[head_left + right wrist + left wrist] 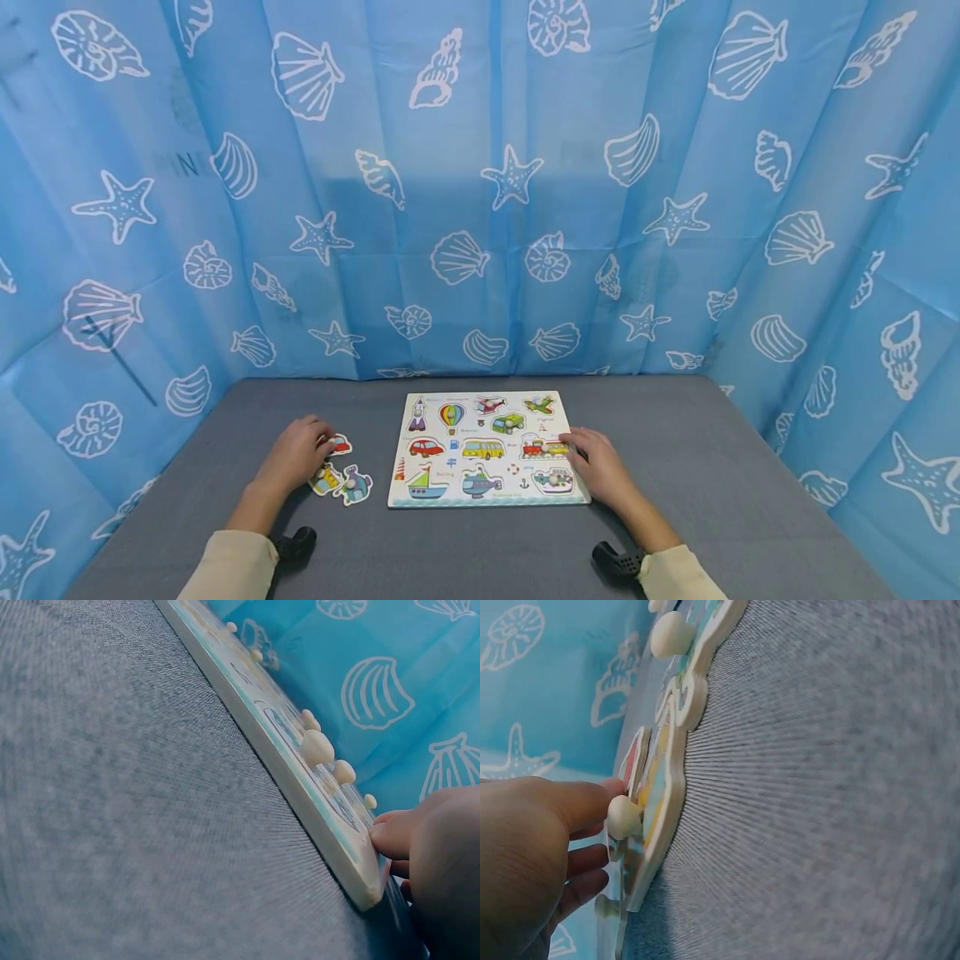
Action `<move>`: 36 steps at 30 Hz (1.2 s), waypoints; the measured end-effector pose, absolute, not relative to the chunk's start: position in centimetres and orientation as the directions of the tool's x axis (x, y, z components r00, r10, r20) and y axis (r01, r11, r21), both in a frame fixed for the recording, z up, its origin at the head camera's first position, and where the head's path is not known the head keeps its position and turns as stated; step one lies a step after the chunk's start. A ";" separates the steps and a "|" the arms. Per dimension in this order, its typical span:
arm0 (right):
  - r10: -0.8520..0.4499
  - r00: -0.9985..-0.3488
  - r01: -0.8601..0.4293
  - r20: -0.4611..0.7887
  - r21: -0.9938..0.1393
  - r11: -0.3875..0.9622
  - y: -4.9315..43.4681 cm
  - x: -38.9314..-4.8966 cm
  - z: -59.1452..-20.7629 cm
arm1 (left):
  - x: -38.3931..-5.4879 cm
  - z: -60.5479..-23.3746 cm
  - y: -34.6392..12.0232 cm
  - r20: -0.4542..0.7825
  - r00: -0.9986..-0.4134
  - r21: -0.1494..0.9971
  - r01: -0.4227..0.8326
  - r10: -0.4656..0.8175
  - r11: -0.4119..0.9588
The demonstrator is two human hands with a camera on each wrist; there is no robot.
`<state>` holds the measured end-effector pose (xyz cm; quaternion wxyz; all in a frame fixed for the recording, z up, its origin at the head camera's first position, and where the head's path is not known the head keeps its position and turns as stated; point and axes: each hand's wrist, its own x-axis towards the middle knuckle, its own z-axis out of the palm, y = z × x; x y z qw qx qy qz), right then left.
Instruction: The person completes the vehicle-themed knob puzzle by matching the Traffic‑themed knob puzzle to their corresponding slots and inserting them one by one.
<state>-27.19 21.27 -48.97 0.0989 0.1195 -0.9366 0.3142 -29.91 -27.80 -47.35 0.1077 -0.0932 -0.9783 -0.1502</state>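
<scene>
At the left of the table, my left hand (296,454) is over loose wooden puzzle pieces with knobs. Its fingertips reach a red piece (341,445), beside a yellow piece (326,480) and a blue-purple piece (356,486). In the left wrist view, a pale round knob (624,817) stands in front of the fingers; whether they touch the red piece's knob is hidden. My right hand (600,467) rests at the right edge of a white vehicle puzzle board (457,462). In the right wrist view, its thumb touches the board's top near a corner, other fingers beside the edge.
Several knobs, one a large pale knob (317,747), rise from the board. A grey cloth-covered table (480,550) lies under everything. Behind it hangs a blue curtain (465,292) with white shells and starfish. Black straps (298,543) sit on both wrists.
</scene>
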 end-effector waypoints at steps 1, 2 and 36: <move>-0.162 -0.951 -0.287 0.262 -0.566 0.773 21.3 -27.2 -49.0 | -29.9 -47.2 -27.7 0.239 -0.959 0.278 0.216 0.150 0.936; -0.162 -0.951 -0.289 0.264 -0.566 0.772 21.3 -27.2 -49.0 | -29.8 -47.1 -27.7 0.237 -0.960 0.284 0.214 0.148 0.934; -0.158 -0.939 -0.310 0.306 -0.554 0.772 21.2 -27.1 -49.1 | -28.9 -46.4 -21.5 0.381 -0.915 0.378 0.282 0.129 0.882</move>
